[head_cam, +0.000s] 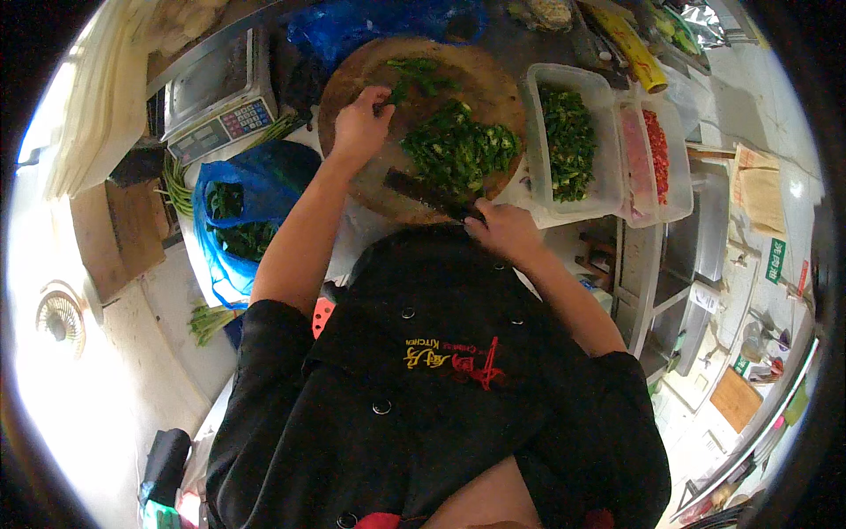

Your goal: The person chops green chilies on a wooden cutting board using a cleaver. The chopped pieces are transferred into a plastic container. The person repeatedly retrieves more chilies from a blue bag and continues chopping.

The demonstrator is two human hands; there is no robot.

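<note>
A round wooden chopping board [370, 192] lies before me with a heap of chopped green peppers [456, 145] on its right half. My right hand [505, 228] grips the handle of a dark-bladed kitchen knife [420, 188] at the board's near edge, its blade pointing left below the heap. At the board's upper left, my left hand [363, 125] has its fingertips against some green pepper pieces [423, 76]; whether it pinches any is unclear. Right of the board, a clear plastic container [605, 149] holds chopped green peppers.
A second plastic container [677, 165] with chopped red pieces stands farther right. Left of the board are a digital scale [221, 132], long green beans [177, 188] and a blue plastic bag [264, 172] of leafy greens. Another blue bag [390, 23] lies behind the board, and a yellow roll [628, 49] at the upper right.
</note>
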